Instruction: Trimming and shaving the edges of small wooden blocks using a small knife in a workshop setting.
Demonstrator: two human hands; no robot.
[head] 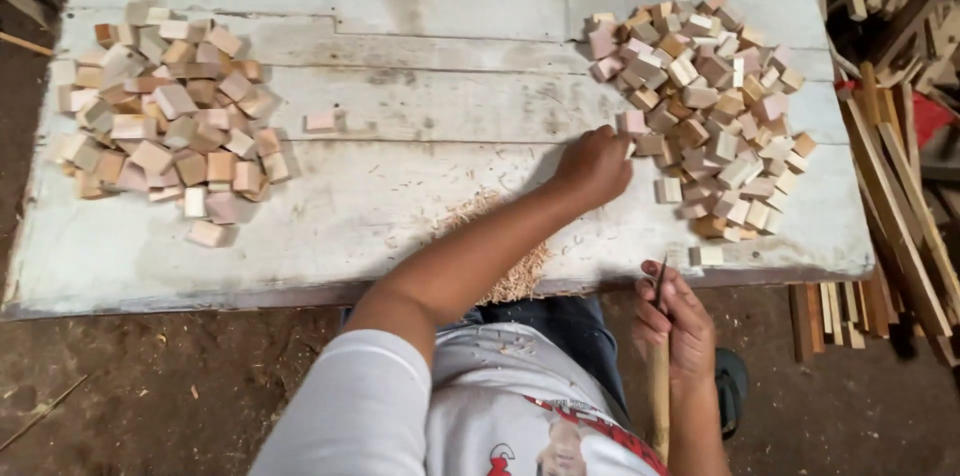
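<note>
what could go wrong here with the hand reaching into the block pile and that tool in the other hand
The left hand reaches across into the right pile of wooden blocks; a nudge could knock edge blocks off the white board. The right hand grips a stick-handled tool close to the body, so a slip might jab.

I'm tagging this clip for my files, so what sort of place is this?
Most likely a small woodworking workshop. Two heaps of small cut wooden blocks lie on a worn white-painted plank table, pale wood shavings sit at its near edge, and long wooden slats are stacked on the dirt floor.
</note>
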